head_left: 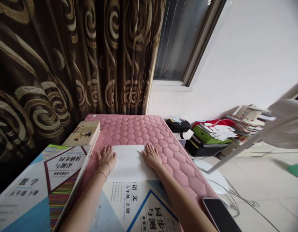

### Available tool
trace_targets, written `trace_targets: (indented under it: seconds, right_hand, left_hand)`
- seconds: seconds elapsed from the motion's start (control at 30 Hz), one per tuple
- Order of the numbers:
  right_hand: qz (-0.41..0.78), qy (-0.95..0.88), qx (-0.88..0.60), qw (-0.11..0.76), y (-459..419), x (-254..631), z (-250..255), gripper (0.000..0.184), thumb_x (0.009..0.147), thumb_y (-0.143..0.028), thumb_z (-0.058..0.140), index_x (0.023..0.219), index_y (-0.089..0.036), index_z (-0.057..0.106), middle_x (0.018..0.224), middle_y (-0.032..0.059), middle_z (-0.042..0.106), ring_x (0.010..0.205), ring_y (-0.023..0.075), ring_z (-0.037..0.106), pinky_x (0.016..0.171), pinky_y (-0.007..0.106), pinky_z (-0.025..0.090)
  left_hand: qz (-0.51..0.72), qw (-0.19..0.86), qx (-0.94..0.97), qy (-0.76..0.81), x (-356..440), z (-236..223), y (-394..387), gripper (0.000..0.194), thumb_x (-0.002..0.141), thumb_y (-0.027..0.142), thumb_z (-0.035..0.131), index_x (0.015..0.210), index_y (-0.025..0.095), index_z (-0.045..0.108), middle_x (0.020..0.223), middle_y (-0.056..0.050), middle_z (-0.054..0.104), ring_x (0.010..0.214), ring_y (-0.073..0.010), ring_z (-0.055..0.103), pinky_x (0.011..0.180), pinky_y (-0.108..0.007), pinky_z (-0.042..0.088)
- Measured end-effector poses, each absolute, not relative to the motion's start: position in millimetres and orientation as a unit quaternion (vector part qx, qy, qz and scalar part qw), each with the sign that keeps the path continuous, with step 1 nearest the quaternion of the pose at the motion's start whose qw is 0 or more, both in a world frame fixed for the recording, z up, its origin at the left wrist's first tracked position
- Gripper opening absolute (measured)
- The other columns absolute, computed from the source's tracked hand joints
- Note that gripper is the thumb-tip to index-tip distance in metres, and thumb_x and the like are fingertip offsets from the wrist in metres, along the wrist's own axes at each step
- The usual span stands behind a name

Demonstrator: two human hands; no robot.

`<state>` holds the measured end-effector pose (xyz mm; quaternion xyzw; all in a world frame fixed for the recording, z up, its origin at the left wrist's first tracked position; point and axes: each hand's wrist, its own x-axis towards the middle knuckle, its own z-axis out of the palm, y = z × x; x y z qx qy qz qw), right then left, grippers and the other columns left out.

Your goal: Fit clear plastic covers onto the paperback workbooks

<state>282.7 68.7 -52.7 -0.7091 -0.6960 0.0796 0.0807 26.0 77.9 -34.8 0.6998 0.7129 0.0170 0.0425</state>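
My left hand [107, 156] lies flat, fingers stretched forward, on the far left corner of a blank white sheet [129, 161]. A bangle circles that wrist. On the sheet's far right corner rests my right hand [151, 155], also flat with its fingers out. Nearer to me, between my forearms, is a workbook [125, 206] with a blue and white cover and Chinese print. Whether the white sheet is loose paper or part of this book, I cannot tell. All of it lies on a pink quilted mattress [136, 130].
At left lie workbooks [30, 193] and a thick beige book [82, 133]. A phone [221, 214] sits at the near right edge. Beyond are a patterned curtain [91, 58], a white fan [245, 145], trailing cables, bags [207, 133] and stacked papers on the floor side.
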Motion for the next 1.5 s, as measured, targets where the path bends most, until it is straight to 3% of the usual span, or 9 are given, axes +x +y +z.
trace_targets:
  seconds: [0.2,0.33,0.37,0.6,0.77,0.9,1.1,1.2,1.5]
  right_hand:
    - [0.067,-0.703,-0.704,0.072,68,282,-55,0.067,0.098,-0.048,0.015,0.148,-0.005,0.022,0.156,0.0126,0.018,0.144,0.0246,0.014,0.116,0.042,0.009]
    - [0.065,-0.702,-0.705,0.076,69,281,-57,0.065,0.098,-0.045,0.016,0.149,-0.005,0.023,0.156,0.0128,0.018,0.145,0.024,0.013,0.116,0.043,0.009]
    - [0.066,-0.702,-0.705,0.076,69,281,-58,0.064,0.098,-0.044,0.017,0.149,-0.006,0.023,0.156,0.0124,0.018,0.145,0.0237,0.013,0.116,0.043,0.009]
    - [0.066,-0.701,-0.706,0.074,67,283,-54,0.065,0.097,-0.043,0.019,0.148,-0.003,0.022,0.156,0.0133,0.017,0.144,0.0248,0.014,0.117,0.043,0.009]
    - [0.082,-0.694,-0.713,0.057,72,254,-32,0.062,0.096,-0.038,0.024,0.148,-0.003,0.023,0.154,0.0192,0.018,0.144,0.0312,0.013,0.114,0.056,0.006]
    - [0.107,-0.779,-0.613,0.082,79,202,-28,0.062,0.098,-0.046,0.018,0.149,-0.012,0.024,0.156,0.0095,0.02,0.145,0.02,0.012,0.117,0.041,0.008]
    - [0.142,-0.753,-0.633,0.114,78,213,-44,0.067,0.098,-0.047,0.014,0.149,-0.005,0.021,0.156,0.013,0.016,0.145,0.0215,0.01,0.117,0.041,0.006]
    - [0.115,-0.703,-0.694,0.104,75,254,-49,0.068,0.097,-0.047,0.016,0.149,-0.003,0.019,0.156,0.0153,0.014,0.145,0.0242,0.009,0.116,0.044,0.005]
    - [0.077,-0.683,-0.722,0.08,73,287,-55,0.067,0.097,-0.046,0.017,0.148,-0.003,0.022,0.156,0.0144,0.017,0.145,0.0234,0.011,0.116,0.041,0.008]
  left_hand:
    - [0.058,0.026,0.669,0.741,65,-15,70,0.058,0.087,0.013,0.025,0.143,0.0,0.033,0.15,-0.026,0.029,0.141,-0.0431,0.018,0.104,-0.075,0.011]
    - [0.079,0.035,0.777,0.623,131,-22,64,0.058,0.09,0.024,0.031,0.148,0.023,0.03,0.156,-0.005,0.027,0.145,-0.0258,0.015,0.118,-0.053,0.01]
    - [0.079,0.047,0.797,0.596,141,-27,64,0.058,0.09,0.028,0.031,0.148,0.024,0.028,0.156,-0.003,0.027,0.145,-0.0246,0.016,0.117,-0.053,0.01]
    - [0.053,0.076,0.793,0.603,102,-45,80,0.063,0.091,0.045,0.026,0.149,0.021,0.024,0.157,-0.005,0.022,0.145,-0.0244,0.015,0.114,-0.061,0.004]
    - [0.043,0.06,0.793,0.605,74,-46,85,0.063,0.092,0.047,0.024,0.15,0.022,0.021,0.157,-0.003,0.019,0.145,-0.0249,0.014,0.114,-0.062,0.001]
    - [0.022,0.062,0.793,0.605,78,-45,83,0.059,0.091,0.038,0.03,0.149,0.025,0.025,0.157,-0.003,0.02,0.146,-0.0264,0.011,0.114,-0.061,-0.001]
    - [0.046,0.044,0.784,0.617,81,-43,80,0.056,0.093,0.034,0.025,0.149,0.027,0.026,0.156,0.003,0.022,0.145,-0.0256,0.015,0.117,-0.058,0.002]
    - [0.046,0.038,0.769,0.637,73,-42,80,0.058,0.093,0.037,0.025,0.149,0.023,0.025,0.156,0.001,0.022,0.145,-0.0244,0.015,0.116,-0.059,0.003]
    - [0.061,0.023,0.65,0.757,56,-27,81,0.056,0.091,0.024,0.025,0.144,0.009,0.035,0.152,-0.019,0.029,0.143,-0.0387,0.013,0.107,-0.071,0.007]
